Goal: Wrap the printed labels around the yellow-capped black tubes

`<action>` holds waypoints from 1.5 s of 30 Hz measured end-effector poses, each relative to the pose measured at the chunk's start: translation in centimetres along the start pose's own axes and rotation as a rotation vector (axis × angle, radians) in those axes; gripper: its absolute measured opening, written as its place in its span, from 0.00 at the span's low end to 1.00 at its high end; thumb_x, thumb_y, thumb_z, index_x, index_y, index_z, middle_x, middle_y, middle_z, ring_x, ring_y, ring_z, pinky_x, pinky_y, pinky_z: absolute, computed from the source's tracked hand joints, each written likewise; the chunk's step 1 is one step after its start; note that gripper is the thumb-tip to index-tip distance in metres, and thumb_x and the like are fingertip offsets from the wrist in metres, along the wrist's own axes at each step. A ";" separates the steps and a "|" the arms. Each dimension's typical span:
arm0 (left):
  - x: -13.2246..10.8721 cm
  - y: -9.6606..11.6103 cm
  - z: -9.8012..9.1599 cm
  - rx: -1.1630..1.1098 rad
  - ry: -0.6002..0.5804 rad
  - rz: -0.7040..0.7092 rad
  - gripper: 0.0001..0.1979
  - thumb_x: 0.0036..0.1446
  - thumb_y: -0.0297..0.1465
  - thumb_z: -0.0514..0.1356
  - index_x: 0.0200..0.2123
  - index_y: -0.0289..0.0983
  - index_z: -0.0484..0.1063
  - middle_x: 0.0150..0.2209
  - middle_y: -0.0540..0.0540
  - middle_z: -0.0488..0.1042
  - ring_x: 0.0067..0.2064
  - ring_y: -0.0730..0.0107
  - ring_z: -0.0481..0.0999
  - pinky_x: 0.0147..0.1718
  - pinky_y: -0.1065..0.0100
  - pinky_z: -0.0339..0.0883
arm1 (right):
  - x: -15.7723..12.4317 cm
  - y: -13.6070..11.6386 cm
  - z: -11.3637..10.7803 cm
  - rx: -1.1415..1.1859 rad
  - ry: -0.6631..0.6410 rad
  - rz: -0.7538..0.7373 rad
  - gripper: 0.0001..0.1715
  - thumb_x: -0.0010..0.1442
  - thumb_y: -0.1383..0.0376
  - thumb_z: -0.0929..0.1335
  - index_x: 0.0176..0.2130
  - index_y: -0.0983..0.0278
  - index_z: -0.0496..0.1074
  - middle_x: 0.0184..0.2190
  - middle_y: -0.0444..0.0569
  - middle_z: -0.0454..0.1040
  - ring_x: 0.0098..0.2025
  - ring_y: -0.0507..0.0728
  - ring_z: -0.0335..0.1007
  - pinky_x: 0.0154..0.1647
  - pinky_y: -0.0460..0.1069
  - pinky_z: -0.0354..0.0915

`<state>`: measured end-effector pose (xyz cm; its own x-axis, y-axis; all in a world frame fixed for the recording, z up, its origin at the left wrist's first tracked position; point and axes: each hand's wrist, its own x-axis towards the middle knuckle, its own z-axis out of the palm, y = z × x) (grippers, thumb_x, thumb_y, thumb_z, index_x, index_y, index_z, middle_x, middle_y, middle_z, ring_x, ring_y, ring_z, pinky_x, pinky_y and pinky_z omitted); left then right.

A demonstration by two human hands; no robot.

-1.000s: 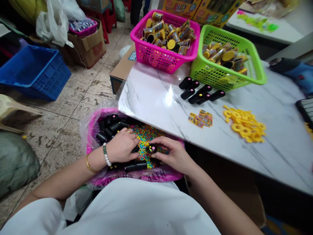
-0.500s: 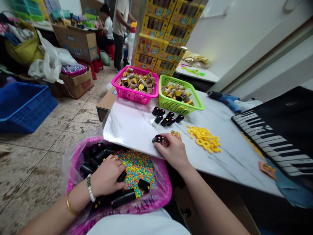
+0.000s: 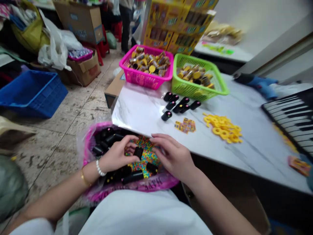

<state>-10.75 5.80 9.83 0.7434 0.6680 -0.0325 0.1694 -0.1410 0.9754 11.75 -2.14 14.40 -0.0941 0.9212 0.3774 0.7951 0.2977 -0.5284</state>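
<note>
My left hand grips a small black tube between thumb and fingers, above a lined pink basket. Small coloured beads and more black tubes lie in that basket. Beside it, with fingers apart and nothing visible between them, my right hand hovers at the table's front edge. Several short black tubes, some with a pink or yellow dot on top, stand or lean on the marbled table. One black tube stands nearer to me.
A pink basket and a green basket of yellow-capped tubes stand at the back. Yellow rings, printed labels, a blue tool and a keyboard mat lie on the table. A blue crate sits on the floor.
My right hand has let go of a black tube on the table and moved back toward the basket. My left hand has lifted a black tube. The view has tilted down.
</note>
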 end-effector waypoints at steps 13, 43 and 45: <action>0.3 0.2 -0.4 0.361 0.246 0.237 0.14 0.61 0.36 0.62 0.47 0.33 0.73 0.36 0.44 0.80 0.36 0.70 0.79 0.37 0.68 0.74 | 0.3 1.7 5.1 -0.374 -0.636 -0.079 0.10 0.64 0.73 0.66 0.43 0.68 0.76 0.42 0.58 0.76 0.46 0.63 0.72 0.49 0.56 0.71; 0.7 -0.1 -0.3 0.972 -0.037 0.208 0.11 0.65 0.31 0.54 0.37 0.34 0.75 0.33 0.44 0.78 0.37 0.62 0.75 0.40 0.60 0.63 | -0.4 2.9 3.8 0.486 -0.590 0.084 0.16 0.58 0.73 0.71 0.47 0.62 0.75 0.43 0.49 0.78 0.45 0.56 0.75 0.51 0.52 0.70; 0.7 -0.3 -0.4 0.941 -0.031 0.222 0.10 0.65 0.31 0.55 0.39 0.34 0.75 0.33 0.44 0.78 0.37 0.62 0.75 0.40 0.60 0.63 | -0.7 3.0 2.8 0.716 -0.542 0.215 0.15 0.58 0.68 0.73 0.47 0.61 0.76 0.44 0.48 0.78 0.46 0.56 0.76 0.51 0.51 0.71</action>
<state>-10.58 6.59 9.60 0.8355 0.5380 0.1122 0.4619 -0.7980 0.3870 12.58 -1.21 10.43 -0.3985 0.9122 -0.0956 0.2847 0.0240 -0.9583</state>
